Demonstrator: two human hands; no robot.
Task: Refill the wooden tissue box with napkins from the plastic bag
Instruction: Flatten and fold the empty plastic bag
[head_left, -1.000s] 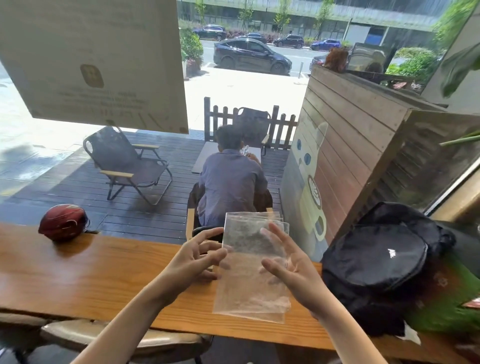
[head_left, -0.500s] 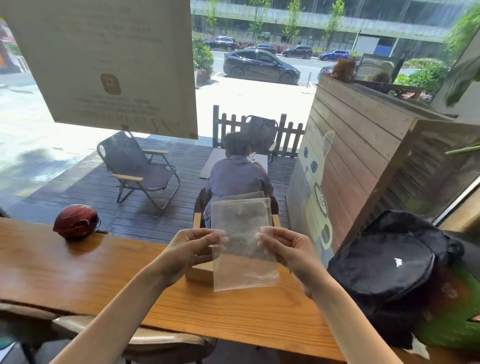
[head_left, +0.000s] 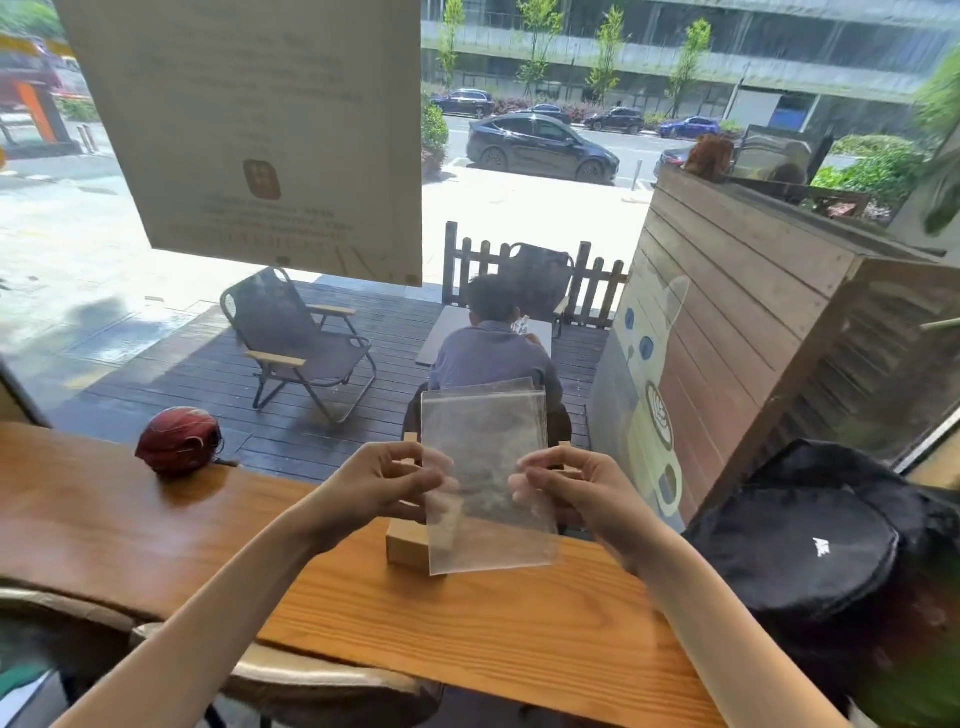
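The left hand and the right hand pinch the clear plastic bag by its two sides and hold it upright above the wooden counter, in front of the wooden tissue box

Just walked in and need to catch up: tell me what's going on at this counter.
A person stands at a wooden counter by the window, holding a clear plastic bag upright in both hands. The left hand pinches its left edge and the right hand its right edge. The bag looks empty. Behind it sits the wooden tissue box, mostly hidden. A red helmet rests at the left, a black backpack at the right.
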